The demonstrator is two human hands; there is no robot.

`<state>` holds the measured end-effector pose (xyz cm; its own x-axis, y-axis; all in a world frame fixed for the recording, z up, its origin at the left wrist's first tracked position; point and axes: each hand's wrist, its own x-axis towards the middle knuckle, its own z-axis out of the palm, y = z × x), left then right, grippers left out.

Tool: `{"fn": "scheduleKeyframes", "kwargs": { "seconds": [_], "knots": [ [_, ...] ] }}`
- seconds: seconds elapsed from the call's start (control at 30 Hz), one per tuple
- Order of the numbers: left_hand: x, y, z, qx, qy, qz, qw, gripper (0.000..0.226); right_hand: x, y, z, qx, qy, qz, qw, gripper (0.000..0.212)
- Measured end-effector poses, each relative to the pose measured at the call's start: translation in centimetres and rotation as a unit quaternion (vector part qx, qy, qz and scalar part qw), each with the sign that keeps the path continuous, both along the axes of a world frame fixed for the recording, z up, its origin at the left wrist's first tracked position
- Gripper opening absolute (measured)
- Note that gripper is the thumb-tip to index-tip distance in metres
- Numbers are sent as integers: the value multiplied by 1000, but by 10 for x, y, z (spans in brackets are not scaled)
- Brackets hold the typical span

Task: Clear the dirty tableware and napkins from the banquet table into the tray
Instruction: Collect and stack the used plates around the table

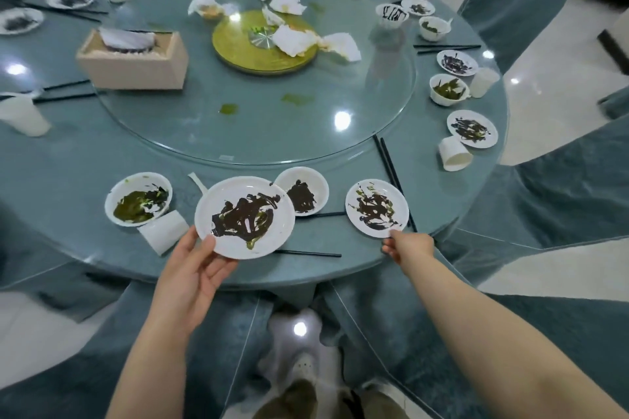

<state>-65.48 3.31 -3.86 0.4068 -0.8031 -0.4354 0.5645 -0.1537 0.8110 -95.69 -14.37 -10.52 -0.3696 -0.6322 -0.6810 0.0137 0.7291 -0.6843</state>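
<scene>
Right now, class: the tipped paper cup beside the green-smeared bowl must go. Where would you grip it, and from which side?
Grip the paper cup across its side wall, from above: it lies on its side against the bowl, so the wall faces up.

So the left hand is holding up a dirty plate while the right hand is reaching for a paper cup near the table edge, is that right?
Not quite. The head view shows the left hand holding a dirty plate, but the right hand is at the rim of a second smeared plate near the table edge, not a paper cup.

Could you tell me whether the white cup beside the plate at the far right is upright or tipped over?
Tipped over: the white cup lies on its side on the table, its open mouth facing the viewer.
</scene>
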Motion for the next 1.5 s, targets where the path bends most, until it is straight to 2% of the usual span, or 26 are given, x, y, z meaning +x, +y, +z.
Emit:
{"fn": "scheduleKeyframes", "kwargs": {
  "seconds": [0.1, 0.17, 0.3, 0.47, 0.67, 0.93, 1.2, 1.3, 1.4, 1.5],
  "knots": [
    [-1, -2, -3, 6, 4, 6, 1000, 32, -2, 2, 8, -15, 10, 24, 1000, 15],
    [-6, -12, -3, 6, 2, -8, 1000, 30, -9, 6, 18, -63, 9, 41, 997, 10],
    [-32, -38, -2, 4, -19, -55, 998, 26, -26, 18, 50, -163, 62, 77, 982, 12],
    [-86, -72, 8, -7, -29, -147, 989, 28, -53, 38, 93, -223, -11, 70, 972, 14],
    [-165, -89, 33, -30, -37, -259, 965, 36, -112, 63, 118, -219, -44, 79, 971, 6],
    [-339, -77, 70, -66, -30, -392, 917, 41, -265, 104, 145, -215, -44, 44, 975, 11],
    [-531, -53, 82, -78, -38, -441, 893, 33, -443, 156, 164, -266, -31, -8, 964, 25],
    [-580, -51, 86, -69, -28, -465, 882, 31, -492, 168, 167, -269, -31, -23, 962, 32],
    [-616, -58, 85, -63, -20, -486, 872, 29, -535, 162, 163, -256, -19, -29, 966, 25],
    [-643, -77, 77, -50, -27, -471, 880, 29, -567, 139, 152, -241, -22, -26, 970, 26]
  ]
}}
